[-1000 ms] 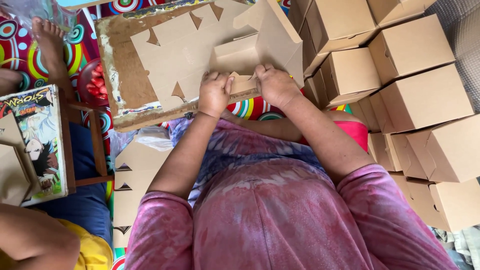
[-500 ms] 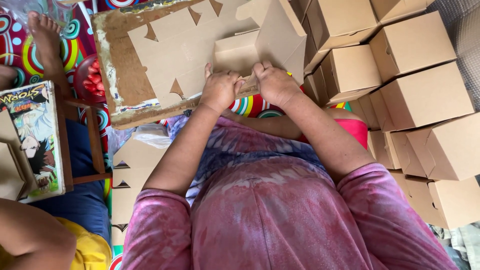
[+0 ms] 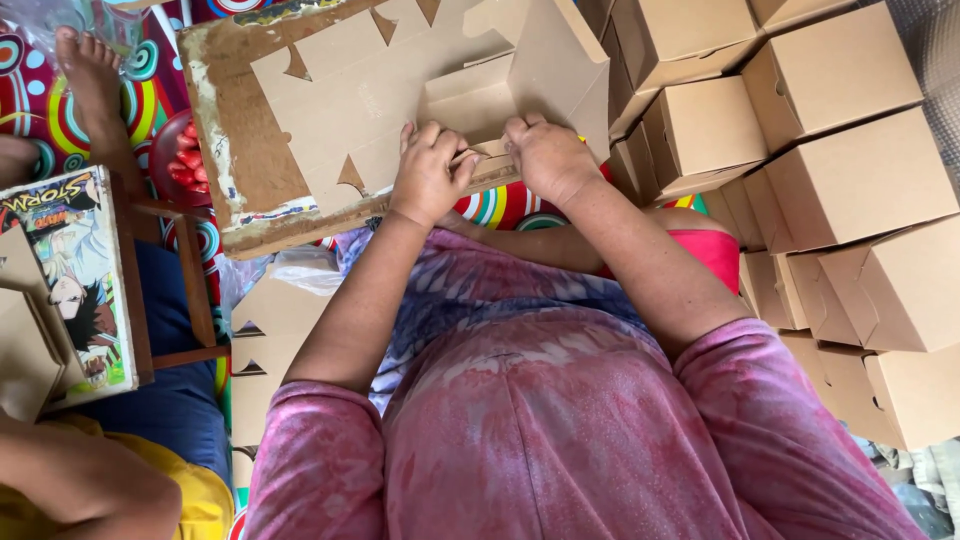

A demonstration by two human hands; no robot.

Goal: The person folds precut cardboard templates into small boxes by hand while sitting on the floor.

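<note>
A flat brown cardboard box blank (image 3: 350, 90) with triangular cut-outs lies on a worn wooden board (image 3: 225, 150) in front of me. My left hand (image 3: 430, 170) and my right hand (image 3: 545, 155) both press on the blank's near edge, folding up a partly raised box section (image 3: 520, 80) between them. The fingers of both hands curl over a narrow cardboard flap (image 3: 485, 155).
Several assembled brown cardboard boxes (image 3: 830, 130) are stacked at the right. More flat blanks (image 3: 270, 320) lie by my left knee. Another person's foot (image 3: 90, 80) and arm (image 3: 70, 480) are at the left, beside a small wooden stand holding a picture book (image 3: 75, 270).
The view has shifted slightly. Both hands have stayed on the flap at the blank's near edge, pressing it down a little further.
</note>
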